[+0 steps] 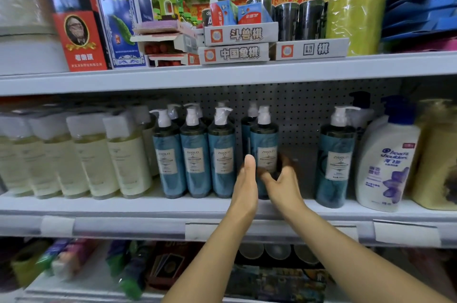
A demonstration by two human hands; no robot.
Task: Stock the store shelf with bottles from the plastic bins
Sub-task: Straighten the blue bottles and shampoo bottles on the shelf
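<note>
Centre frame, middle white metal shelf (pixel 148 206): teal pump-top plastic bottle (pixel 264 144) stands upright, just right of three matching bottles (pixel 195 154). Left hand (pixel 244 186) lies flat on its left side, fingers straight and together. Right hand (pixel 282 181) is at its lower right, fingers (pixel 286 163) motion-blurred; cannot tell whether they are clamped.

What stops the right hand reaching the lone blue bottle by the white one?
Probably nothing, so yes: the lone blue bottle stands at the shelf front, with a bare gap between it and the right hand, which grips the middle bottle.
</note>
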